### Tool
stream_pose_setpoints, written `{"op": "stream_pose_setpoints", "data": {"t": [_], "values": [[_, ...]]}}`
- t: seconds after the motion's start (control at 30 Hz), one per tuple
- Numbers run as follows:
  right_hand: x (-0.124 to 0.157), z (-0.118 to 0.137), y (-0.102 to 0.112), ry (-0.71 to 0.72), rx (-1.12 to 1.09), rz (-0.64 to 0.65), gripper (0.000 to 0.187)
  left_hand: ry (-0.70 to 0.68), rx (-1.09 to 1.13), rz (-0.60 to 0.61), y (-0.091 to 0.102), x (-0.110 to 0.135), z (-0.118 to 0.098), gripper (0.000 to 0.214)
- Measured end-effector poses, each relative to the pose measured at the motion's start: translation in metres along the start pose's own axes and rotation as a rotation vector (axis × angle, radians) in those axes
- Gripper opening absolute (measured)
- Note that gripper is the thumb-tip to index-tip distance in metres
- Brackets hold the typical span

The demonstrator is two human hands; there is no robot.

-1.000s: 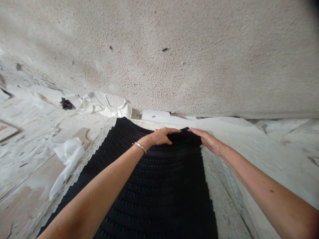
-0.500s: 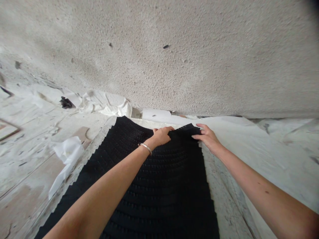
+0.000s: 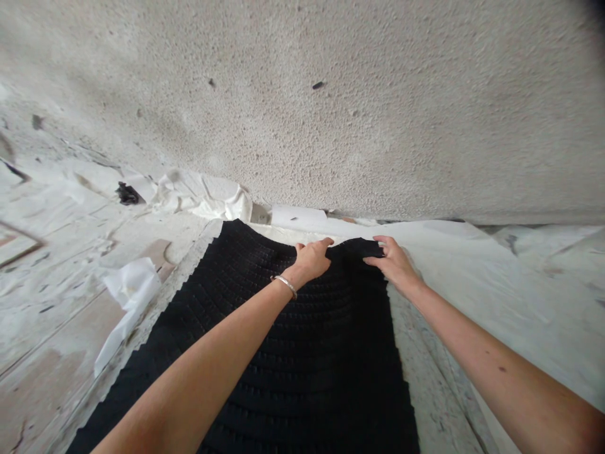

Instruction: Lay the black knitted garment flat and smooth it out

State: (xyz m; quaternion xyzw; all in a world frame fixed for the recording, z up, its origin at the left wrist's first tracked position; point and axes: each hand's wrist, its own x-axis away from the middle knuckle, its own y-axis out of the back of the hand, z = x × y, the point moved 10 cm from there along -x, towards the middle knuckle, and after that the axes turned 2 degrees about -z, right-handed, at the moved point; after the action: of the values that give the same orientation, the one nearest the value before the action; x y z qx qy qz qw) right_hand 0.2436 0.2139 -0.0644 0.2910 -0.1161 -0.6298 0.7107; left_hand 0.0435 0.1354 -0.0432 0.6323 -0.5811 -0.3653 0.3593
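**Both hands at the far end of a black cloth**

A long black cloth (image 3: 293,366), ribbed across its width, lies flat down the middle of the worktop (image 3: 428,378). It runs from the near edge to the far edge, where a rough wall (image 3: 331,94) rises.

Both arms are stretched out, because the end being handled is the far one. The left hand (image 3: 312,260), a bracelet (image 3: 284,284) on its wrist, sits on the far hem. Its fingers are curled in and its thumb lies along the edge, so the grip looks clenched on the cloth. The right hand (image 3: 394,263) is just beside it at the far right corner, fingers hooked over the fabric. The thumb is hidden, so I cannot tell whether that grip is closed. Set side by side like this, the hands seem to hold that end flat and square.

A white sheet (image 3: 477,271) covers the right side. Crumpled paper (image 3: 203,197) and a small black scrap (image 3: 126,193) lie at the far left corner.
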Motion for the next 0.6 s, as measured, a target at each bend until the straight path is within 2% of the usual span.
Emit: {"op": "stream_pose_setpoints", "data": {"t": [0.1,0.23,0.4,0.6], "values": [[0.004,0.014,0.003,0.053,-0.009,-0.014,0.068,0.058,0.002,-0.055,0.005,-0.003,0.007,0.036],[0.02,0.041,0.008,0.146,0.036,-0.038,0.063,0.138,-0.01,-0.101,0.013,-0.013,0.022,0.034],[0.053,0.066,0.018,0.22,0.134,-0.123,0.058,0.075,0.003,-0.028,0.008,-0.035,0.022,0.029],[0.084,0.068,0.006,0.257,0.071,-0.027,0.051,0.003,-0.032,0.049,-0.005,-0.049,0.01,0.021]]}}
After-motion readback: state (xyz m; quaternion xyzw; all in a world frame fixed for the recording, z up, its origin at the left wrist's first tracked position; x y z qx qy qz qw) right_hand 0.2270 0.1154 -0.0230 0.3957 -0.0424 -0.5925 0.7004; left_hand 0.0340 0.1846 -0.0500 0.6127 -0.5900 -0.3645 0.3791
